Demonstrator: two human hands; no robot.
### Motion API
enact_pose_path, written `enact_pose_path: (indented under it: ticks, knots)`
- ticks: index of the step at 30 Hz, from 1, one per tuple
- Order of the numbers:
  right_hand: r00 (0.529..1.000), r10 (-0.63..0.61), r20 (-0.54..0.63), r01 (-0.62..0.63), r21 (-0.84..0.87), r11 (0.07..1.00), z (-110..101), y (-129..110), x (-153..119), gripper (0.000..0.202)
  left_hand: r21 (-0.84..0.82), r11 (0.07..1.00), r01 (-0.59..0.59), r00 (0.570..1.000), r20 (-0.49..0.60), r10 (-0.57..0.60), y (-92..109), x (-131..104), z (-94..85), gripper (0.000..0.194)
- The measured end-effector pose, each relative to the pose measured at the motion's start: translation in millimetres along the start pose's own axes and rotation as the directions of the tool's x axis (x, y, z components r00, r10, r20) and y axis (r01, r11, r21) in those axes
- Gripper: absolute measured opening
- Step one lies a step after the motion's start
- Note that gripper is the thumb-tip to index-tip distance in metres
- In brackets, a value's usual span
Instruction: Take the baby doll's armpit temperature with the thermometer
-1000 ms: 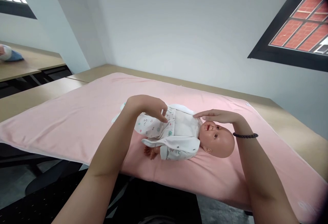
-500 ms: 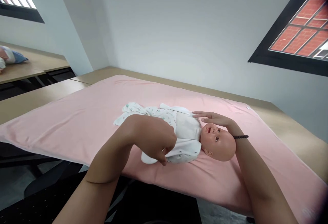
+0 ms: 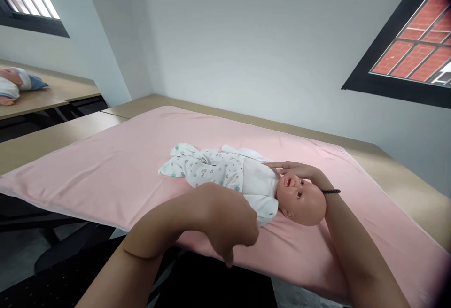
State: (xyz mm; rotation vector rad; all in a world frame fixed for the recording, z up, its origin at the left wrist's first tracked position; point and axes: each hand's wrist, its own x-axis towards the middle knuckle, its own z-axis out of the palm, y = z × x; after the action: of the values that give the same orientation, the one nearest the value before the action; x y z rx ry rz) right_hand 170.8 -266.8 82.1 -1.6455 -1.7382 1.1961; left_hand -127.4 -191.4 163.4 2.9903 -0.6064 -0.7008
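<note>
Now the doll [image 3: 268, 188] lies on the pink mat [image 3: 105, 167]. Flat and open, the right hand [image 3: 294, 169] rests by its head. The left hand [image 3: 225, 226] curls at the near sleeve; its hold can't be seen. Next, maybe, tug gently.

You're looking at an evenly lit, bright room: soft daylight comes from the window [image 3: 30, 5] at upper left and the window [image 3: 419, 47] at upper right, with no glare. Shadows are faint; the darkest area sits under the table edge [image 3: 52, 233]. Your left hand [image 3: 225, 226] is slightly motion-blurred. Wide-angle distortion tilts the walls and darkens the right corners
</note>
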Motion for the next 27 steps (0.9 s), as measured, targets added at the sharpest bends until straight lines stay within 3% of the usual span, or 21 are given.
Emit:
enact_pose_path:
  ticks: [2, 4, 7, 10, 14, 17, 20, 23, 27]
  knots:
    - [1.000, 0.006, 0.004, -0.006, 0.034, 0.999, 1, -4, -2, 0.063, -0.057, 0.995, -0.085, 0.994, -0.068, 0.081, 3, -8, 1.5, 0.016]
    - [1.000, 0.016, 0.018, -0.018, 0.114, 0.993, -1, -2, -3, 0.065, -0.122, 0.984, -0.126, 0.986, -0.129, 0.111, -4, -16, -0.6, 0.030]
    - [0.998, 0.039, 0.055, -0.051, 0.227, 0.973, -8, 6, 0, 0.065, -0.231, 0.973, 0.003, 0.992, -0.126, -0.033, -35, -23, -9.3, 0.046]
    - [0.996, 0.042, 0.074, -0.051, 0.118, 0.992, -16, 12, 6, 0.060, -0.387, 0.920, 0.061, 0.990, -0.093, -0.104, -73, -21, -18.5, 0.048]
    - [0.999, 0.034, 0.038, -0.032, -0.053, 0.998, -22, 13, 11, 0.058, -0.554, 0.830, -0.063, 0.983, -0.178, -0.044, -110, -15, -22.3, 0.044]
    - [0.999, 0.008, -0.034, -0.010, -0.032, 0.999, -24, 19, 9, 0.053, -0.578, 0.810, -0.101, 0.950, -0.298, -0.094, -120, -14, -20.6, 0.047]
    - [0.984, -0.011, -0.179, 0.010, -0.009, 1.000, -30, 32, 1, 0.047, -0.584, 0.806, -0.095, 0.880, -0.428, -0.206, -121, -12, -19.5, 0.053]
    - [0.903, 0.007, -0.430, -0.021, -0.029, 0.999, -41, 40, -12, 0.038, -0.593, 0.803, -0.060, 0.776, -0.534, -0.337, -119, -8, -19.3, 0.052]
    - [0.671, -0.085, -0.736, 0.060, -0.060, 0.996, -47, 24, -29, 0.030, -0.600, 0.800, 0.002, 0.620, -0.627, -0.472, -117, -2, -17.5, 0.052]
